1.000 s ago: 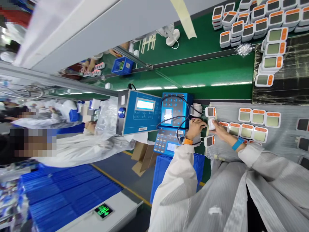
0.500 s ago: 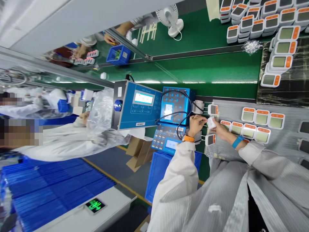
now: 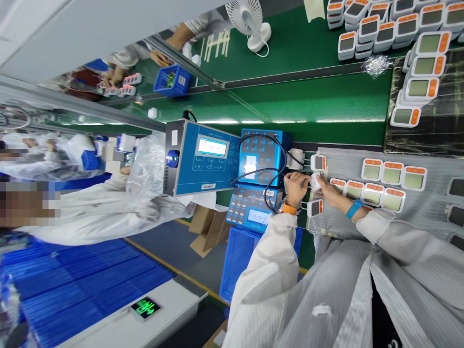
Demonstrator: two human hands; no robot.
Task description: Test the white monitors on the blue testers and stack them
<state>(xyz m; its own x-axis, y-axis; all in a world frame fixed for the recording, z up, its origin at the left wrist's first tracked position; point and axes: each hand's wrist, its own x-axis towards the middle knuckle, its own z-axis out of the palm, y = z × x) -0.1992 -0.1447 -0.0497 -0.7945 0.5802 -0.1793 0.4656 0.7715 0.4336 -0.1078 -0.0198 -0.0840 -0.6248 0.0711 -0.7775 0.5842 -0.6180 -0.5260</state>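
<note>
Stretching along the near side of the bench, a grey mat (image 3: 440, 193) carries two rows of white-and-orange gadgets (image 3: 392, 172), and beyond it runs a shiny green belt (image 3: 308, 108). A white fan (image 3: 246, 21) stands on the far green worktop, near piles of similar gadgets (image 3: 406, 29). Off to the left, a co-worker in a white coat (image 3: 108, 212) is beside the tall blue machine (image 3: 203, 159).

Both forearms reach forward from white sleeves and the hands meet at the mat's left edge. The right hand (image 3: 328, 191) grips a white gadget (image 3: 315, 182) between thumb and fingers, just between two screened gadgets on prongs. The left hand (image 3: 296, 187) has its fingertips pinched narrow right beside it (whether they hold anything, I cannot tell).

A white sticker (image 3: 208, 186) on the machine is too small to read, as is its lit screen (image 3: 212, 147). Green figures glow on a black display (image 3: 145, 308), too smeared to make out.
</note>
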